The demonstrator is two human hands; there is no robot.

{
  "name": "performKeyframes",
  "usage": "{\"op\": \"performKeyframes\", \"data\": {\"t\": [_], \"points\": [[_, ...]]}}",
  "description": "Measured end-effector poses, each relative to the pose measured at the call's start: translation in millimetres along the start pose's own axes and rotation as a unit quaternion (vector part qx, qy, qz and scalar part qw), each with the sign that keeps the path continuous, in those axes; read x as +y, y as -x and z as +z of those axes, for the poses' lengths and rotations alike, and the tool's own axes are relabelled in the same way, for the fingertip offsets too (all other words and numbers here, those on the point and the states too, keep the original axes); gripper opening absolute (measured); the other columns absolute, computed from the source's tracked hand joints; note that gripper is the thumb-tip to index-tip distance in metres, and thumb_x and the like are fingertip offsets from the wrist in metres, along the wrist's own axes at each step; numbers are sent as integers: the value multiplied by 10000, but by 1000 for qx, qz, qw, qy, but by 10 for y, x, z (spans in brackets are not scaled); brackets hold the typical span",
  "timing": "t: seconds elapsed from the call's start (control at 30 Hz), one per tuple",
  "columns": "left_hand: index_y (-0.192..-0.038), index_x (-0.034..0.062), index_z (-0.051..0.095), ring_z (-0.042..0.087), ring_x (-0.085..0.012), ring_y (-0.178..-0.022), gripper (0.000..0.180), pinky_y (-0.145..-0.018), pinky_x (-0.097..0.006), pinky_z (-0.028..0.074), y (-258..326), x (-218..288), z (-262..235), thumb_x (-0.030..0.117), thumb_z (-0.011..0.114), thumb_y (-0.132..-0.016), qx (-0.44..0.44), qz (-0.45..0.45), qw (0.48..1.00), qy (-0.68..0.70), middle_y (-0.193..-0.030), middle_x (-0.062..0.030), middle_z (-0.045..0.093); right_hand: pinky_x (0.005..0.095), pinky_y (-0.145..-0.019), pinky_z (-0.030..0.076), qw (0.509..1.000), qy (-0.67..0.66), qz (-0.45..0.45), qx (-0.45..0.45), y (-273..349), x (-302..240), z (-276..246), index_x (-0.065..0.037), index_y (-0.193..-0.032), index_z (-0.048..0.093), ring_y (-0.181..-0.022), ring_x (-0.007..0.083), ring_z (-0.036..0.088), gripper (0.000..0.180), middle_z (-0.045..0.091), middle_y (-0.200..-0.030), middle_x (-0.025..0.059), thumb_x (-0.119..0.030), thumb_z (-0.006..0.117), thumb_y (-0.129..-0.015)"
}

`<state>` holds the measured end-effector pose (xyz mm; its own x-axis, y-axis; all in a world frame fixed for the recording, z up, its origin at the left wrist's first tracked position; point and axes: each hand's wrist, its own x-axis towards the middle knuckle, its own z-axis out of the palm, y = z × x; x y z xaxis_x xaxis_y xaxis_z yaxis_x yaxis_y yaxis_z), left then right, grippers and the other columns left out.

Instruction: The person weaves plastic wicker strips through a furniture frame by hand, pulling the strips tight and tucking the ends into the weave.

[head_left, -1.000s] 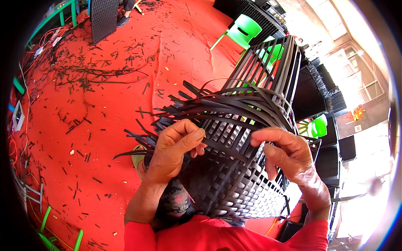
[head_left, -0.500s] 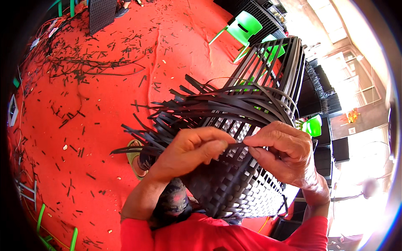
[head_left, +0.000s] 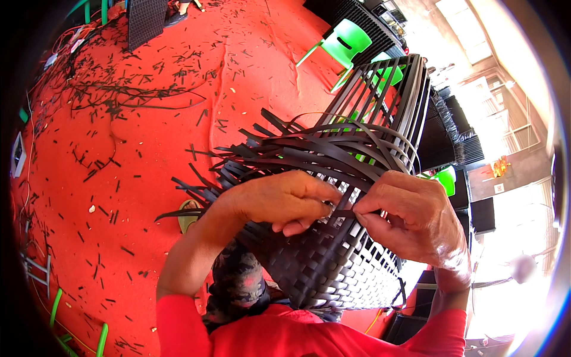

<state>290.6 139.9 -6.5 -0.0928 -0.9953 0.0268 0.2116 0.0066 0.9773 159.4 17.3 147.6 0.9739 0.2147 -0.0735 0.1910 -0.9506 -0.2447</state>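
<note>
A dark woven frame of flat plastic strips point(head_left: 363, 262) leans across my lap, its lower part closely woven and its upper part open slats. Over its corner, my right hand point(head_left: 410, 217) pinches a short stretch of flat black strip point(head_left: 343, 213) between thumb and forefinger. On the other side of the corner my left hand point(head_left: 285, 199) has its fingers curled at the strip's left end, against the weave; the fingertips are partly hidden. Above both hands, a bundle of loose black strips point(head_left: 315, 152) arches over the frame, with cut ends fanning out to the left.
Red floor covering point(head_left: 160, 196) carries many scattered black strip offcuts. A green chair point(head_left: 347, 41) stands beyond the frame, and another green seat point(head_left: 445, 179) is at the right. Dark woven panels point(head_left: 146, 24) and tangled cables lie toward the far left.
My left hand has turned palm down and shifted slightly right, closer to the weave. The strip between my hands now lies lower against the frame's corner. My right hand has barely moved.
</note>
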Motion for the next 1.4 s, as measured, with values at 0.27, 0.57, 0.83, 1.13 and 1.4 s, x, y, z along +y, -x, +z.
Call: {"op": "performKeyframes", "data": {"t": [0.27,0.57,0.83,1.13,1.4], "points": [[-1265,86,590,479,-48,-427,375,-399,-193,354,-17,-115,-5,225,456,-943,-5,34,999,21,-563,25,552,387,-514,462,999,30,-9,-41,-59,11,-97,-57,-831,626,-609,286,593,89,553,-727,84,-16,661,-759],[-1139,51,616,490,-41,-444,279,-405,-185,353,-5,-170,-27,225,549,-933,-11,51,995,90,-573,12,561,387,-554,481,999,10,6,-34,-115,11,23,-37,-876,631,-657,296,611,117,579,-764,108,-24,680,-771],[-950,33,626,485,-43,-449,195,-409,-186,352,0,-234,-59,218,618,-887,17,92,986,141,-564,8,552,342,-598,547,998,51,-25,39,79,-66,131,-24,-1035,661,-728,271,667,276,626,-919,117,-39,739,-771],[-869,95,632,479,-14,-495,176,-441,-164,319,179,-548,-23,266,672,-884,139,73,975,157,-602,51,550,368,-652,551,998,47,-40,-10,-70,8,166,-1,-1086,631,-798,330,665,271,635,-976,162,-45,683,-823],[-872,95,622,504,-24,-555,169,-486,-168,355,285,-856,-53,256,633,-922,196,137,942,235,-665,44,587,430,-612,505,978,124,-9,-167,-387,-91,197,-79,-1098,635,-756,336,648,251,646,-872,104,-183,631,-870]]}}
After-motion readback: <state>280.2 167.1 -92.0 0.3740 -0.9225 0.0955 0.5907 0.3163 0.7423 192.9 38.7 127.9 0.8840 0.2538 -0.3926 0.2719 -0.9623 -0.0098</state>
